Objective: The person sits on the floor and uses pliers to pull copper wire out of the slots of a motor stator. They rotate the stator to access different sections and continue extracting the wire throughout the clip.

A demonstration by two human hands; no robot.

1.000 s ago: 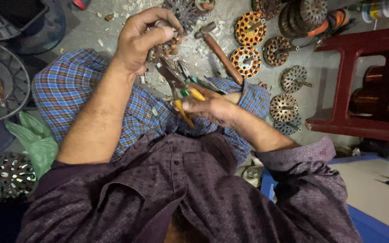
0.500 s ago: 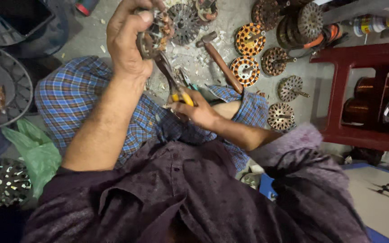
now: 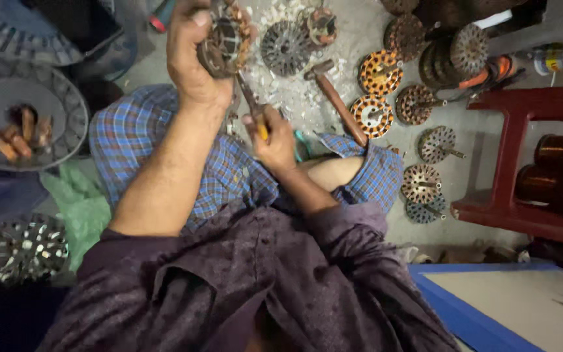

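**A:** Stator core (image 3: 224, 40), that round one wound with copper. Where is it from your side?

**B:** I see it raised above the lap, over the blue checked cloth (image 3: 131, 140) on my left knee. My left hand (image 3: 193, 62) has it: the fingers are wrapped tight round its rim, with the thumb across the near face.

**A:** And the right?

**B:** My right hand (image 3: 275, 140) is closed round the yellow handles of a pair of pliers (image 3: 253, 107). The tool points up from that hand toward the underside of the core. I cannot tell whether its tip is biting a wire or only touching the winding; the left hand hides that spot.

**A:** What lies on the floor around you?

**B:** Straight beyond the core, a scatter of pale paper scraps (image 3: 294, 85) with a grey slotted core (image 3: 286, 47) lying flat in them. Just right of that, a hammer with a wooden handle (image 3: 337, 101), head toward the far edge of the floor. Further right, two orange-and-black wound stators (image 3: 378, 91), then several rotors on short shafts (image 3: 434, 145) near a dark red stool (image 3: 522, 156). At my far left, a round wire fan guard (image 3: 66, 98) holds some brown pieces.
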